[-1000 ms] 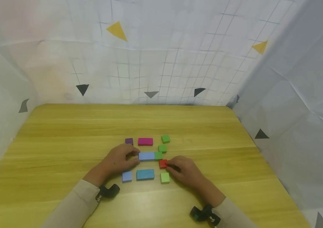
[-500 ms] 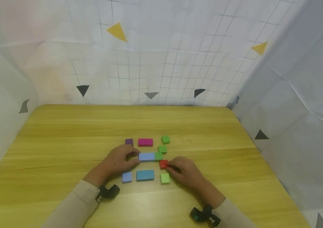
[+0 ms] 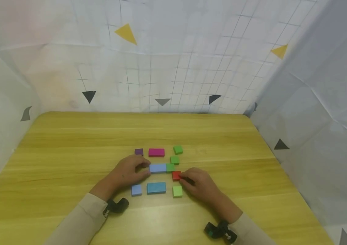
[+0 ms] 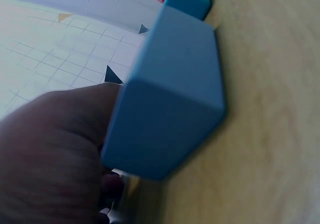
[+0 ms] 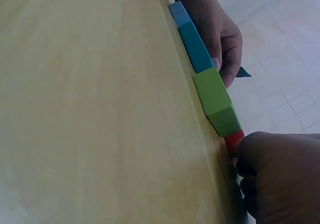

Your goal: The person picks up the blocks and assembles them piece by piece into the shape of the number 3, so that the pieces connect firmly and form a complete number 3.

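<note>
One right hand (image 3: 200, 183), fingers (image 3: 189, 174) bent, at the red block (image 3: 176, 175)

The bench (image 3: 237, 149) shows wood grain under a smooth finish, with a soft sheen at the near side. The red block (image 3: 176, 175) and long blue block (image 3: 157, 168) look smooth and nearly matt — painted wood or plastic, hard to tell. The sheeting (image 3: 173, 41) looks creased, matt; the sleeves (image 3: 81, 214) are matt cloth — the wrist mounts (image 3: 119, 206) plastic-looking.
</note>
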`<state>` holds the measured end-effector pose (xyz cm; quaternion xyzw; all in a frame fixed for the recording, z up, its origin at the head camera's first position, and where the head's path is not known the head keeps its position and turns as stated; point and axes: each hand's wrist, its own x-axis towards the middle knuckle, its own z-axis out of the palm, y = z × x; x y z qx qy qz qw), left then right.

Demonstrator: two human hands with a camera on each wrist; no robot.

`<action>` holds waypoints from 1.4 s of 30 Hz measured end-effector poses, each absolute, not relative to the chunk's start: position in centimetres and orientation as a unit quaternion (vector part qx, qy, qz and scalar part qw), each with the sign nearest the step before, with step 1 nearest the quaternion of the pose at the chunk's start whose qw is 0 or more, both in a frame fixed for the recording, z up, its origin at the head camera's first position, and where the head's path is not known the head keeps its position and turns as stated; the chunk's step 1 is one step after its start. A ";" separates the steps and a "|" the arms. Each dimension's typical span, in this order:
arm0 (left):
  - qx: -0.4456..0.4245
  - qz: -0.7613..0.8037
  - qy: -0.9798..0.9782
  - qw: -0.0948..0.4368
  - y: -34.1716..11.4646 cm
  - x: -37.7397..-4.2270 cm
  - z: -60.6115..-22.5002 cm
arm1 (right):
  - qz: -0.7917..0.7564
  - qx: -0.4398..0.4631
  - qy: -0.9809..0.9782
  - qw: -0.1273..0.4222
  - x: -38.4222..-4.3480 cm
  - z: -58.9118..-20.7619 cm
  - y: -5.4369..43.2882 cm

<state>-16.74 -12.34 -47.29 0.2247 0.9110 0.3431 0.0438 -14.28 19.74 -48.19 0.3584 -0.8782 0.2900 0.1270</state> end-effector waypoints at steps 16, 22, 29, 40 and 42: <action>0.217 0.338 0.914 0.047 -12.2 -16.6 -47.3 | 0.286 0.363 -0.876 0.139 -14.2 -48.1 19.7; 0.221 0.336 0.915 0.044 -12.2 -16.7 -47.3 | 0.284 0.370 -0.872 0.147 -14.3 -48.2 19.7; 0.224 0.338 0.913 0.045 -12.3 -16.7 -47.3 | 0.286 0.365 -0.875 0.139 -14.3 -48.3 19.8; 0.218 0.353 0.908 0.054 -12.3 -16.6 -47.2 | 0.304 0.369 -0.866 0.147 -14.2 -48.3 19.8; 0.216 0.353 0.909 0.056 -12.3 -16.6 -47.2 | 0.310 0.377 -0.859 0.154 -14.2 -48.3 19.7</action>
